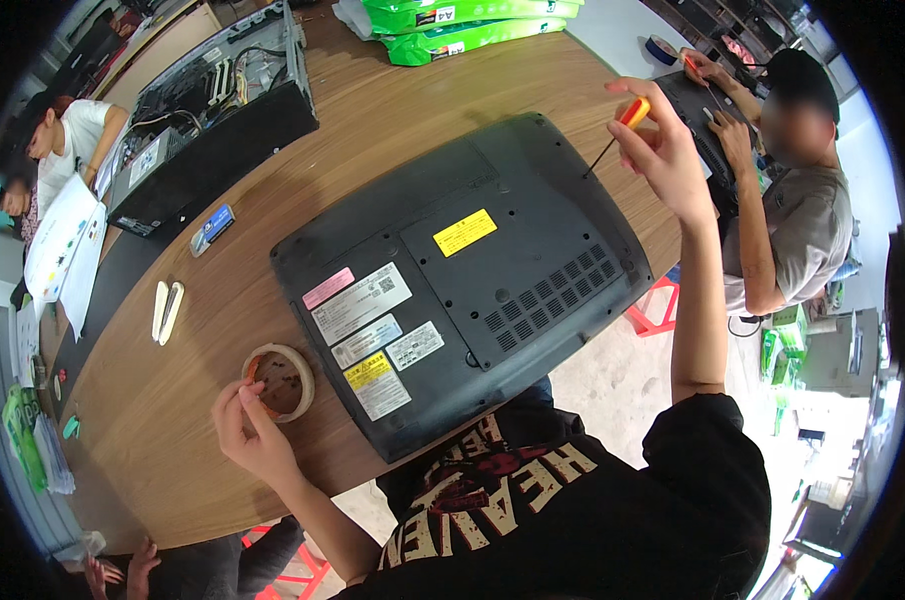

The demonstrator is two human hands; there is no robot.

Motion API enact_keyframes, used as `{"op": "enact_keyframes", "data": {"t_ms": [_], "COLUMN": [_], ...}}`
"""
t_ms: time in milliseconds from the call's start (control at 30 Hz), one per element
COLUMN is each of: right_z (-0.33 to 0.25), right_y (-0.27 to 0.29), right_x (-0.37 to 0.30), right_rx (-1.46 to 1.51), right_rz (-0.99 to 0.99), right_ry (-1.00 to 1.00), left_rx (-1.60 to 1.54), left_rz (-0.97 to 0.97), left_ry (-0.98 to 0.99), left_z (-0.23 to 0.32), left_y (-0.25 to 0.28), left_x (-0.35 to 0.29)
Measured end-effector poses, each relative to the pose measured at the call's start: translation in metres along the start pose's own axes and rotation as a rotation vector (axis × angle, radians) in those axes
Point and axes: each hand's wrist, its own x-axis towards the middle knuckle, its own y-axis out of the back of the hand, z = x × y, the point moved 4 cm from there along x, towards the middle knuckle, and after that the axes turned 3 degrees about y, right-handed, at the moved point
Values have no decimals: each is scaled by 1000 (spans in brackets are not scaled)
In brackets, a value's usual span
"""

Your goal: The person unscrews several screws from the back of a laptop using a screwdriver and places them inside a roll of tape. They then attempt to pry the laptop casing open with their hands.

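Observation:
A black laptop point(563, 225) lies upside down on the wooden table before me, its underside with vent slots and several labels facing up. My right hand point(671, 165) grips a screwdriver point(634, 112) by its orange-and-yellow handle. The thin shaft slants down, and its tip meets the laptop's far right corner area. Left of the laptop, a roll of tape point(307, 378) lies flat with several small dark bits, perhaps screws, inside its ring. Over the ring's left rim, my left hand point(256, 437) has thumb and forefinger pinched together; whatever they hold is too small to make out.
An open desktop computer case point(223, 130) stands at the far left, near a small blue-and-white box point(213, 231) and two slim cream-coloured tools point(169, 312). Green paper packs point(463, 35) are stacked at the back. A co-worker point(798, 190) at right handles another laptop; other people sit at left.

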Motion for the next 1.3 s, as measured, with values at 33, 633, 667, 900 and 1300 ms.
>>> {"op": "enact_keyframes", "data": {"t_ms": [33,633,667,900,1300], "right_z": [-5,52,50,46,58], "right_y": [-1,-8,-9,-25,-14], "right_x": [-1,8,7,6,17], "right_rx": [3,298,255,199,323], "right_rz": [-48,368,367,312,299], "right_ry": [-25,68,81,275,103], "left_rx": [-9,-28,-37,-16,-44], "left_rz": [-11,34,32,-13,34], "left_ry": [-11,-42,-41,-26,-69], "left_z": [-4,9,9,10,10], "left_y": [0,4,2,2,4], "left_x": [-1,7,7,3,5]}}
